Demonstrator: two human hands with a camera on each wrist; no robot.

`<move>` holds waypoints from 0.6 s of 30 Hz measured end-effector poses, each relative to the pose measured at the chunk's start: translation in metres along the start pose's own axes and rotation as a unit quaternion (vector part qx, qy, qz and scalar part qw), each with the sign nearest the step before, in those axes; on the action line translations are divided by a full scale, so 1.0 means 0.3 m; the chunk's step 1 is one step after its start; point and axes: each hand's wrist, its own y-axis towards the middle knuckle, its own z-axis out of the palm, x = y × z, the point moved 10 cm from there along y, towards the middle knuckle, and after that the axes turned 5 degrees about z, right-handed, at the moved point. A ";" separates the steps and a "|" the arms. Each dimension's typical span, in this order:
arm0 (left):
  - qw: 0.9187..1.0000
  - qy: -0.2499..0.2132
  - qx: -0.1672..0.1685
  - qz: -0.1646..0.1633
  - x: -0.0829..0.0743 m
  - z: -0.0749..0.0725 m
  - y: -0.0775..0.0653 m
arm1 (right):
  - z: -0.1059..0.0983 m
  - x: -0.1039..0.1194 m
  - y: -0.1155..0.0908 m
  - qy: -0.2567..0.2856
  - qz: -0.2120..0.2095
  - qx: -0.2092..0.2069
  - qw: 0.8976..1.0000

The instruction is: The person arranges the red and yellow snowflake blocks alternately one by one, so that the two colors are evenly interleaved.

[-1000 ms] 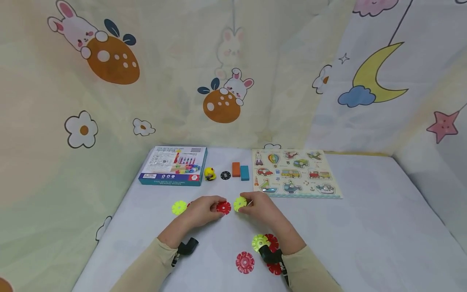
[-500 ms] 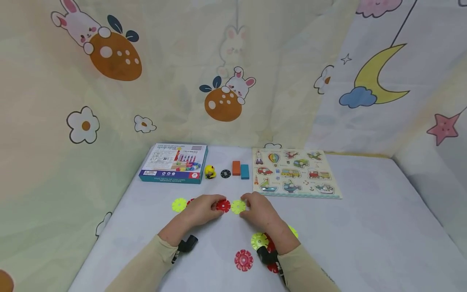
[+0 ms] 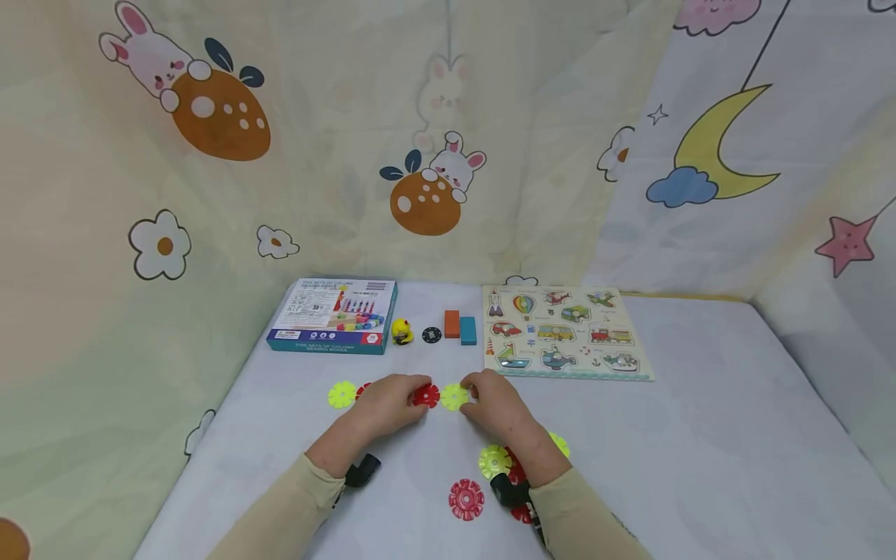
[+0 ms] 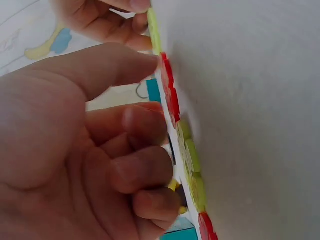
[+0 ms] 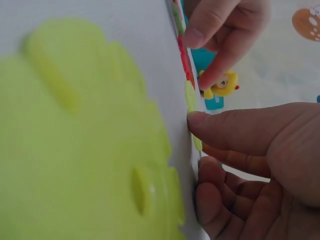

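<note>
My left hand (image 3: 387, 404) pinches a red flower-shaped plastic disc (image 3: 426, 396) between thumb and forefinger. Right beside it, a yellow-green disc (image 3: 454, 397) of the same kind is pinched by my right hand (image 3: 498, 404), their notched edges meeting. In the left wrist view the discs form a line flat along the table, with another yellow-green disc (image 4: 191, 160) below the red one. The row's left end shows a yellow-green disc (image 3: 341, 394) and part of a red disc (image 3: 362, 390); my left hand hides the middle from the head view.
Near my right forearm lie loose discs: a red one (image 3: 466, 499), a yellow-green one (image 3: 495, 461) and others partly covered. Behind the row are a box (image 3: 332, 315), a yellow duck toy (image 3: 401, 332), a black round chip (image 3: 432, 335), orange and blue blocks (image 3: 467, 331) and a picture board (image 3: 567, 334).
My right hand has brought its yellow-green disc left and down, from tilted and apart to flat against the red disc. My left hand has stayed almost in place.
</note>
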 end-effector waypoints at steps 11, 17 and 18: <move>1.000 0.008 0.004 0.023 -0.090 0.044 0.076 | 0.001 -0.006 0.008 0.003 0.001 0.010 1.000; 1.000 0.000 -0.001 0.025 -0.091 0.060 0.089 | -0.005 -0.002 -0.005 0.008 -0.016 0.018 1.000; 1.000 -0.005 -0.001 0.026 -0.089 0.061 0.089 | -0.009 -0.001 -0.010 0.011 -0.019 0.022 1.000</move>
